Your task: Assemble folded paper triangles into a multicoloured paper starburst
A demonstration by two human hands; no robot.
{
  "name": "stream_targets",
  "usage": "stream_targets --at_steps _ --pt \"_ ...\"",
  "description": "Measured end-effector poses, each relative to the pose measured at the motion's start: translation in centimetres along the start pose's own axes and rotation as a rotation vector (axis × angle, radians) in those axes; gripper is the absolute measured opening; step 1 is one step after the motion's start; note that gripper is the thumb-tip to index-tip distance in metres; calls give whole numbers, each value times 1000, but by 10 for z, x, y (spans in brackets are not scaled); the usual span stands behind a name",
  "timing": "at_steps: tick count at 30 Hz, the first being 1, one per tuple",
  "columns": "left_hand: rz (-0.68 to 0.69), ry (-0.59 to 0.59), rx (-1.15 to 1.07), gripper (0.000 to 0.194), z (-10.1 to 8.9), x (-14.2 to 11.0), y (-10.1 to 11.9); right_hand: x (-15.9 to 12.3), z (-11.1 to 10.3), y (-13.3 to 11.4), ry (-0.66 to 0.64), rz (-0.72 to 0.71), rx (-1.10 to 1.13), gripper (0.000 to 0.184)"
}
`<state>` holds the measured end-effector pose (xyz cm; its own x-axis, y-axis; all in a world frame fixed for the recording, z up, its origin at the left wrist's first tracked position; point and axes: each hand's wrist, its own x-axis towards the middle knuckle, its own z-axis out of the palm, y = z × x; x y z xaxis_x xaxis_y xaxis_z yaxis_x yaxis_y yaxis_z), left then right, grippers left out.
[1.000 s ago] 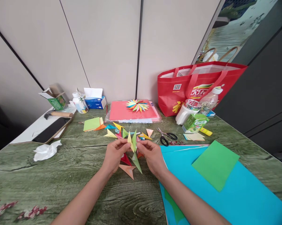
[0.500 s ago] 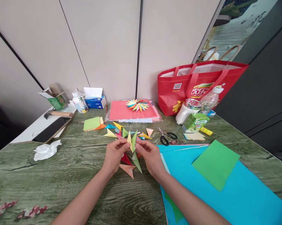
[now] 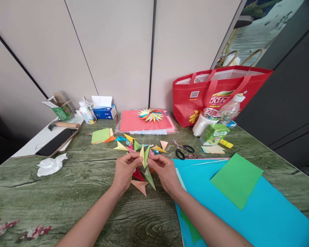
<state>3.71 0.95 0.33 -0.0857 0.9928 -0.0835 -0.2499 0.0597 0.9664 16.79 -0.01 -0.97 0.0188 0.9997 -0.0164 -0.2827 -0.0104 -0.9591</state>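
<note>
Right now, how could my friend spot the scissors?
Find the big red bag. Look in front of its left end, just past the top edge of the big blue paper. The scissors lie there, the only thing with two black loops.

- The left hand (image 3: 125,169) and the right hand (image 3: 166,171) pinch the yellow-and-green folded paper (image 3: 144,155) above the table (image 3: 93,202).
- Loose folded pieces (image 3: 139,185) lie around and beneath it.
- Near the far edge, the paper star (image 3: 144,115) rests on the red paper pack (image 3: 130,123).
- The scissors (image 3: 180,153) lie just beside the blue sheets (image 3: 221,212), which bear a green square (image 3: 237,181).
- The red bag (image 3: 182,108) stands by the far right corner.
- Toward the left edge are the phone (image 3: 57,142), the hammer (image 3: 67,125) and the crumpled tissue (image 3: 51,165).
</note>
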Motion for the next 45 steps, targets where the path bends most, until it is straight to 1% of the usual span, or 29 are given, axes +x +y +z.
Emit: stream_targets --at_steps 3,11,17,21,28,38,45 --pt "5 11 -11 27 0 0 0 0 0 1 1 -7 -2 18" --pt "-43 22 -67 26 2 0 0 -1 1 0 -23 -7 -9 18" --pt "-65 5 -92 23 2 -2 3 -1 1 -3 -44 7 20 18" --pt "-71 6 -84 22 2 -3 3 0 0 -2 -40 -8 -12 17" --pt "-69 34 -16 26 3 -4 5 0 0 7 -51 -4 -17 20" --pt "-77 1 -45 25 2 -3 1 1 0 6 -42 -8 6 19" --pt "-100 -14 -31 26 1 -3 3 2 -2 3 -66 -46 -63 18"
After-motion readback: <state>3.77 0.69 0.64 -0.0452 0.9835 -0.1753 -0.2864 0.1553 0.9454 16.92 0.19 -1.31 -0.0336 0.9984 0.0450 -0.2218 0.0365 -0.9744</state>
